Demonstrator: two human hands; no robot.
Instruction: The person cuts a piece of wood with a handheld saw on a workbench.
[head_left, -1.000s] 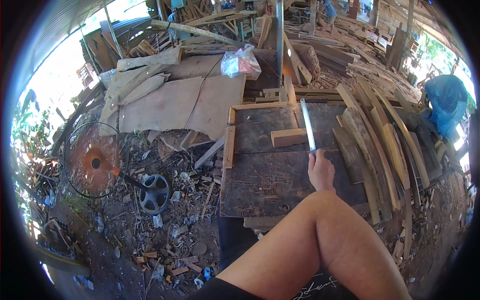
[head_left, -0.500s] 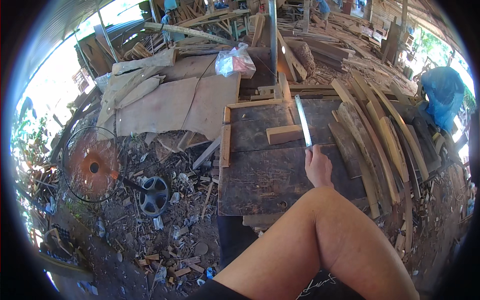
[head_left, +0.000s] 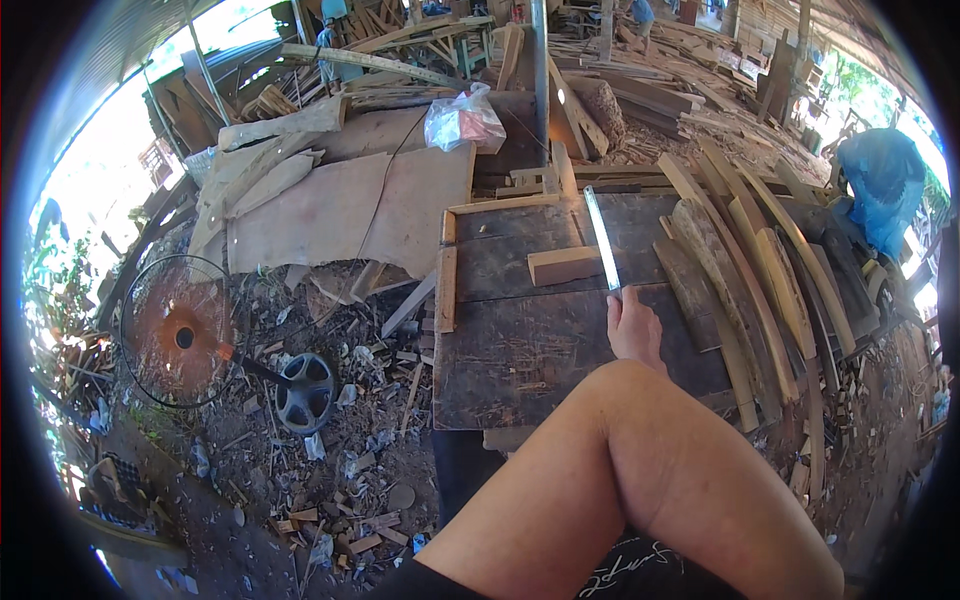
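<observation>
My right hand is closed around the near end of a long silver metal ruler. The ruler points away from me over a dark, scratched wooden tabletop. Just left of it lies a short wooden block, its right end at or very near the ruler's edge. My bent left arm crosses in front, elbow forward, and hides most of my right forearm. Its forearm runs off at the lower right, so my left hand is outside the picture.
Wood strips edge the tabletop's left and far sides. Long boards lean along its right. A fan with a round base lies on the littered ground at left. A plastic bag rests on boards behind.
The view has shifted slightly. My left elbow has moved a little left and up, covering more of the right wrist. The right hand keeps its hold on the ruler.
</observation>
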